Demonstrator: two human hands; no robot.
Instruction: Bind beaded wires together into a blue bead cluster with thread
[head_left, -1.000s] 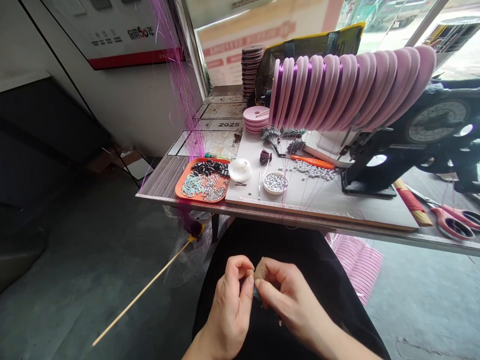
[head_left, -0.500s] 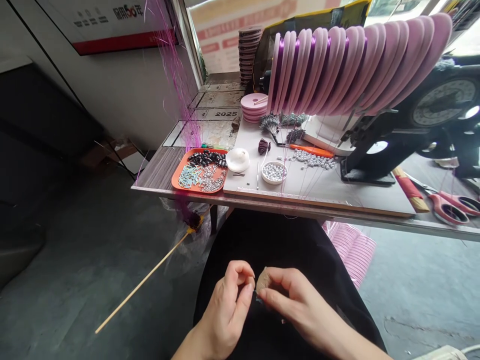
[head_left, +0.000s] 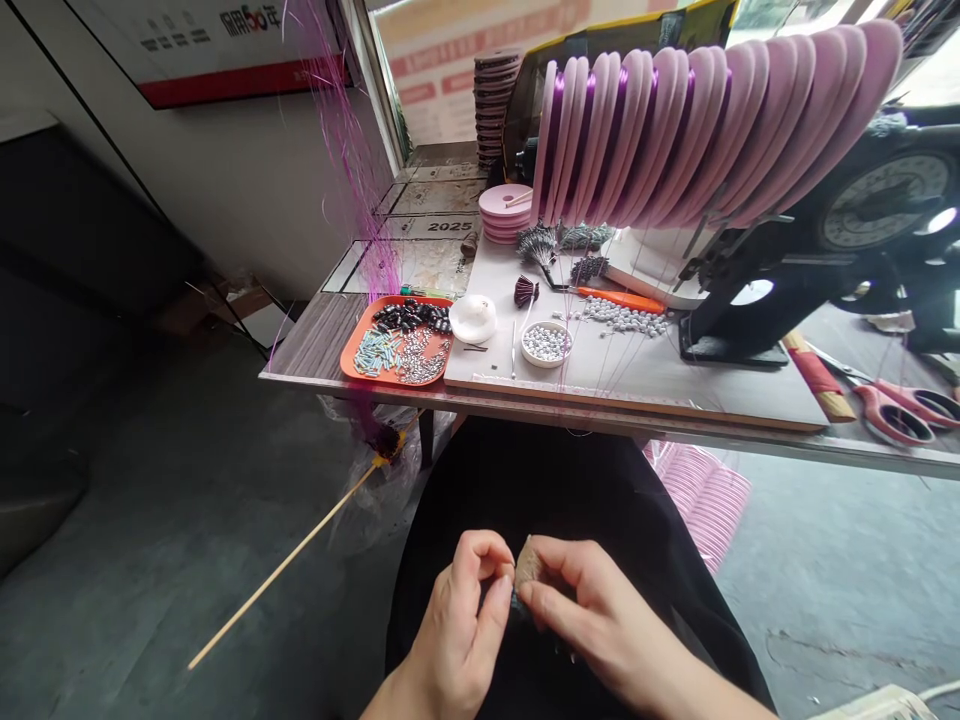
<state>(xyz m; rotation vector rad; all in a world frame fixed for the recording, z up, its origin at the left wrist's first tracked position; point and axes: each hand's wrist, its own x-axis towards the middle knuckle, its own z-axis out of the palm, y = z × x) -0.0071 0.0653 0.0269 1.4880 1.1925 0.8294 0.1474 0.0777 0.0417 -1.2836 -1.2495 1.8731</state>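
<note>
Over dark cloth on my lap, my left hand (head_left: 466, 612) and my right hand (head_left: 589, 598) meet at the fingertips. Between the thumb and fingers of my right hand is a small tan, rough-looking piece (head_left: 527, 566), whose kind I cannot make out. My left thumb and forefinger are pinched together right beside it; whatever is between them is too small or hidden to name. A little dark bluish bit (head_left: 517, 601) shows just below the fingertips.
Ahead, the table carries an orange tray (head_left: 346, 350) of beads, a white bowl (head_left: 547, 362) of grey beads, an orange-handled tool (head_left: 621, 298) and pink scissors (head_left: 892, 412). Pink spools (head_left: 637, 140) with hanging threads stand above. A thin stick (head_left: 285, 565) slants at left.
My left hand has shifted slightly right and down, so its fingertips are now closer to the tan piece. My right hand keeps its hold, nearly in place.
</note>
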